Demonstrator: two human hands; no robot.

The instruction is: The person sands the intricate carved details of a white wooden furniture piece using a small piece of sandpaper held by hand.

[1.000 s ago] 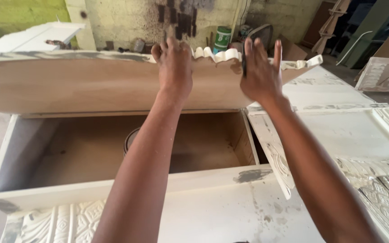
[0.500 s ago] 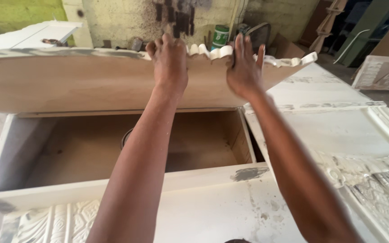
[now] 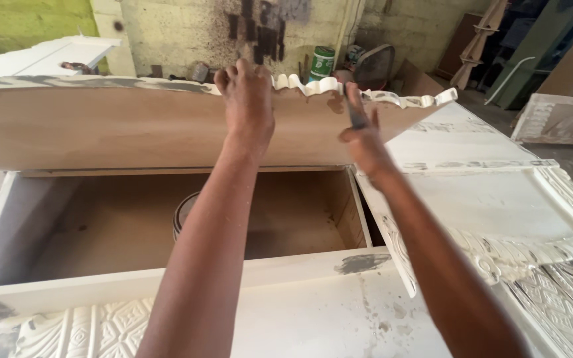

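A long brown wooden panel [image 3: 101, 129] stands on edge, with a white carved scalloped trim [image 3: 313, 85] along its top. My left hand [image 3: 247, 103] grips that top edge, fingers curled over it. My right hand [image 3: 364, 139] is just to the right, in front of the panel face. It pinches a thin dark blade [image 3: 354, 113] that points up against the wood. Below both arms lies an open white box [image 3: 8, 219] with a bare brown inside. A round tin [image 3: 182, 213] sits in it, partly hidden by my left forearm.
White carved furniture panels lie to the right [image 3: 499, 199] and along the bottom [image 3: 67, 328]. A grey filler patch [image 3: 361, 263] marks the box's front rail. A green can [image 3: 323, 63] and a fan [image 3: 374, 66] stand by the back wall. Another framed panel [image 3: 558, 119] leans at far right.
My right hand has come down from the top trim and closed its spread fingers on the blade in front of the panel. My left hand stays on the top edge.
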